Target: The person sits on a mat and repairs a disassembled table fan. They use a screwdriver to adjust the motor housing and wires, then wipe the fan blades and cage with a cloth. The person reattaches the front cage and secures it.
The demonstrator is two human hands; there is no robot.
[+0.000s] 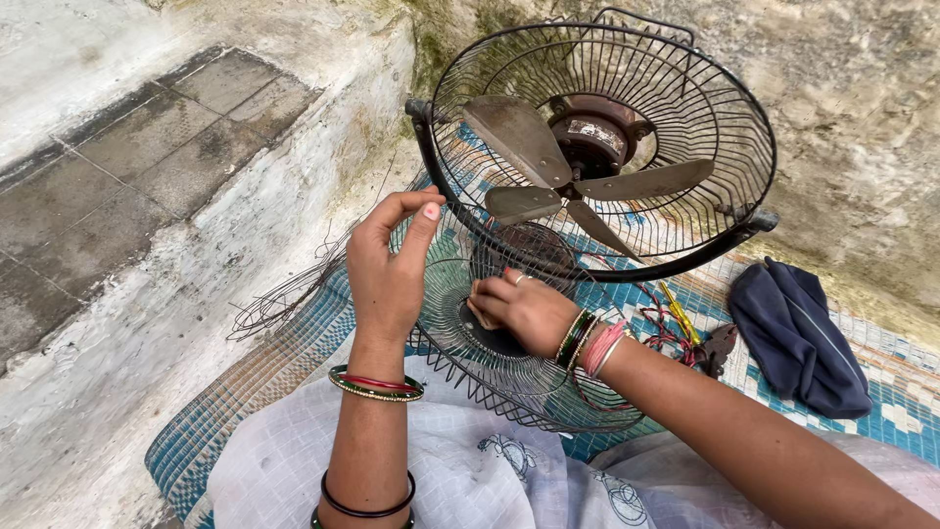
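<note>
Rough, weathered concrete surrounds a woven blue mat (294,362). At its centre lies a detached fan grille (509,377); the right hand (524,312) presses a small brown piece onto its hub. At 10 o'clock the left hand (390,269) pinches thin wire (284,299). At 12 o'clock stands the fan (597,147).

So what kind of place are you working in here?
Likely an outdoor yard or step of a home, not a workshop: a weathered whitewashed concrete ledge, a mossy stained wall, and a woven floor mat under an opened table fan.
</note>
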